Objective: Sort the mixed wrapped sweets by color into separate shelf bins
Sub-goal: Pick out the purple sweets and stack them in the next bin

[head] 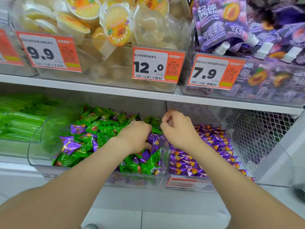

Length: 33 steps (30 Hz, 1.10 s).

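Shining green and purple sweets (105, 129) fill one clear bin (33, 156). Left hand (135, 136) fingers grip a purple sweet (154, 140); right hand (178, 129) fingers curl, contents unclear.

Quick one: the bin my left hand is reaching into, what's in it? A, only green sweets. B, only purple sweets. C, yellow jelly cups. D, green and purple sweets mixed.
D: the left hand reaches into the clear bin, where green sweets and purple sweets lie jumbled together.
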Available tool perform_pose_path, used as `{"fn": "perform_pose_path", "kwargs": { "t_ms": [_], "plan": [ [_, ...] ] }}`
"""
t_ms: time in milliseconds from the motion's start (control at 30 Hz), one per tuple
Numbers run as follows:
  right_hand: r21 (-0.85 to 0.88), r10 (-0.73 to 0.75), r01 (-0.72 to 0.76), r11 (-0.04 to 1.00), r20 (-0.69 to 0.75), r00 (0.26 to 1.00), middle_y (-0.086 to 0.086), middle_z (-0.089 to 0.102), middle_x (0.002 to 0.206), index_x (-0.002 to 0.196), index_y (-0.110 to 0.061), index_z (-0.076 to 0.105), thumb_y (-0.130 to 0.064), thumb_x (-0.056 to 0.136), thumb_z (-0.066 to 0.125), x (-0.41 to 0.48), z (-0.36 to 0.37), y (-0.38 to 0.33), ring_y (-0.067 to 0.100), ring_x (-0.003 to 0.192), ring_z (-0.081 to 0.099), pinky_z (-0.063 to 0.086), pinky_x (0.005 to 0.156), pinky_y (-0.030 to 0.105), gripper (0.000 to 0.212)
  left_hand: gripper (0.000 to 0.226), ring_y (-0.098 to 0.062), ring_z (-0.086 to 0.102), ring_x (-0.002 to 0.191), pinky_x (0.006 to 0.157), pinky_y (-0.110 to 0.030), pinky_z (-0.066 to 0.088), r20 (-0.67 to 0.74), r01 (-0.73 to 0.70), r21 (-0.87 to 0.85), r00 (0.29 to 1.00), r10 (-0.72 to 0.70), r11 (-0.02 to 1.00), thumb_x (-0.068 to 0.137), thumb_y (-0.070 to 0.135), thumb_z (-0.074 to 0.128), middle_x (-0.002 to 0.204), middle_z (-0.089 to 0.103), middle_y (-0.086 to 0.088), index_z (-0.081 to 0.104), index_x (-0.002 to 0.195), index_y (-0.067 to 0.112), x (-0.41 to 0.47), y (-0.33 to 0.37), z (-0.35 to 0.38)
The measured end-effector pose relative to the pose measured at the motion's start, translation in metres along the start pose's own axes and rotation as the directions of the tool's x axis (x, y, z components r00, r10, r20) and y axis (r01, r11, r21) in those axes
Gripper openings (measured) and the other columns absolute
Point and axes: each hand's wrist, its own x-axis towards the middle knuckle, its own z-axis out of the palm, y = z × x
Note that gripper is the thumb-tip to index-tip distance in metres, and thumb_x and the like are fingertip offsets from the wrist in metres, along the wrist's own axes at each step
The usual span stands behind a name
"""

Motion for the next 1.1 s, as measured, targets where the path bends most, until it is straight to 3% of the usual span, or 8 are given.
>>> {"fn": "perform_pose_path", "kwargs": {
  "t_ms": [133, 433, 600, 700, 833, 933, 1033, 1100],
  "plan": [
    [0.021, -0.01, 0.01, 1.0, 0.017, 1.0, -0.005, 0.057, 0.06, 0.094, -0.018, 0.062, -0.014, 0.093, 0.056, -0.001, -0.002, 0.003, 0.01, 0.061, 0.057, 0.038, 0.052, 0.017, 0.007, 0.04, -0.035, 0.066, 0.104, 0.084, -0.039, 0.056, -0.047, 0.051, -0.087, 0.997, -0.056, 0.995, 0.08, 0.031, 0.088, 0.107, 0.067, -0.009, 0.072, 0.114, 0.019, 0.006, 0.005, -0.006],
    [-0.06, -0.213, 0.213, 0.975, 0.001, 0.977, -0.005, 0.06, 0.098, 0.122, -0.031, 0.071, -0.053, 0.101, 0.051, -0.01, -0.014, 0.007, 0.019, 0.105, 0.055, 0.045, 0.093, 0.035, 0.037, 0.026, -0.015, 0.061, 0.08, 0.074, -0.034, 0.046, -0.467, -0.012, -0.442, 0.857, -0.219, 0.897, 0.085, 0.051, 0.079, 0.09, 0.068, 0.008, 0.075, 0.101, 0.03, -0.035, 0.012, -0.024],
    [0.417, -0.107, 0.052, 0.907, 0.11, 0.988, 0.003, 0.078, 0.082, 0.109, -0.024, 0.072, -0.034, 0.092, 0.08, -0.025, -0.038, 0.003, 0.025, 0.078, 0.072, 0.056, 0.076, 0.037, 0.022, 0.026, -0.001, 0.069, 0.072, 0.075, -0.03, 0.058, -0.462, -0.088, -0.593, 0.852, -0.248, 0.8, 0.08, 0.046, 0.086, 0.09, 0.072, 0.015, 0.077, 0.103, 0.037, -0.065, 0.028, -0.039],
    [0.545, -0.047, -0.072, 0.836, 0.202, 0.978, 0.013, 0.078, 0.085, 0.109, -0.012, 0.07, -0.015, 0.093, 0.079, -0.03, -0.049, 0.01, 0.021, 0.074, 0.071, 0.054, 0.071, 0.034, 0.02, 0.036, -0.006, 0.076, 0.08, 0.076, -0.032, 0.063, -0.374, -0.166, -0.775, 0.898, -0.23, 0.61, 0.085, 0.033, 0.086, 0.092, 0.078, 0.012, 0.072, 0.118, 0.038, -0.071, 0.033, -0.043],
    [0.591, -0.066, -0.115, 0.798, 0.276, 0.959, 0.02, 0.077, 0.096, 0.111, -0.009, 0.069, -0.006, 0.089, 0.081, -0.031, -0.059, 0.02, 0.025, 0.082, 0.07, 0.055, 0.078, 0.039, 0.025, 0.035, -0.024, 0.078, 0.084, 0.072, -0.042, 0.065, -0.206, -0.105, -0.925, 0.946, -0.249, 0.366, 0.091, 0.02, 0.08, 0.091, 0.08, 0.0, 0.066, 0.123, 0.024, -0.072, 0.043, -0.046],
    [0.599, -0.095, -0.141, 0.788, 0.344, 0.934, 0.015, 0.079, 0.1, 0.118, -0.012, 0.073, -0.009, 0.09, 0.08, -0.033, -0.062, 0.022, 0.019, 0.086, 0.073, 0.054, 0.077, 0.028, 0.029, 0.026, -0.028, 0.078, 0.084, 0.074, -0.046, 0.065, -0.164, -0.079, -0.943, 0.955, -0.247, 0.322, 0.091, 0.019, 0.08, 0.091, 0.081, -0.002, 0.071, 0.115, 0.02, -0.069, 0.044, -0.046],
    [0.578, -0.089, -0.13, 0.806, 0.335, 0.938, 0.005, 0.08, 0.097, 0.116, -0.015, 0.077, -0.014, 0.094, 0.078, -0.03, -0.061, 0.027, 0.009, 0.08, 0.07, 0.05, 0.068, 0.018, 0.023, 0.018, -0.02, 0.078, 0.081, 0.072, -0.033, 0.063, -0.184, -0.09, -0.94, 0.946, -0.265, 0.33, 0.089, 0.022, 0.082, 0.089, 0.081, -0.001, 0.076, 0.107, 0.022, -0.064, 0.045, -0.046],
    [0.553, 0.023, -0.194, 0.81, 0.302, 0.953, 0.007, 0.08, 0.098, 0.117, -0.017, 0.077, -0.017, 0.094, 0.078, -0.017, -0.059, 0.043, 0.013, 0.078, 0.068, 0.052, 0.068, 0.027, 0.024, 0.009, -0.01, 0.074, 0.073, 0.063, -0.017, 0.057, -0.18, -0.077, -0.949, 0.929, -0.325, 0.305, 0.091, 0.022, 0.08, 0.086, 0.08, -0.003, 0.08, 0.099, 0.019, -0.059, 0.046, -0.044]
  ]
}}
